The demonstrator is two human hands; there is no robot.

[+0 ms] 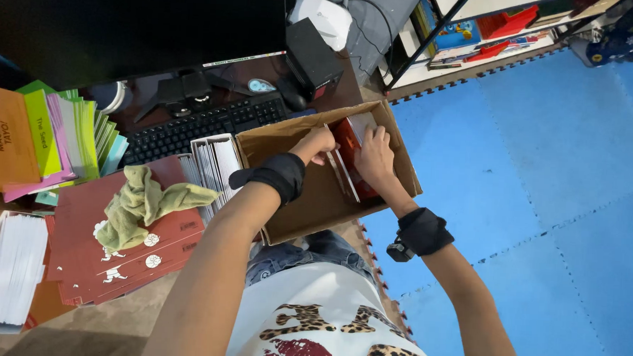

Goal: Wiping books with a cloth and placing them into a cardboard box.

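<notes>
An open cardboard box (308, 210) rests on my lap at the desk's edge. Inside it stands a stack of thin red books (351, 140) against the far right wall. My left hand (318, 144) pinches the edge of a book near the middle of the box. My right hand (376, 156) lies on the red books, fingers pressed against their covers. Both wrists wear black bands, and a small black device hangs at my right wrist (419, 234).
A desk holds a black keyboard (198, 126), a monitor (124, 20), a green cloth (145, 202) on red books (121, 251), white-spined books (214, 163), colourful booklets (55, 142) and a white stack (15, 268). Blue foam mats (544, 181) cover the floor; a shelf (479, 28) stands beyond.
</notes>
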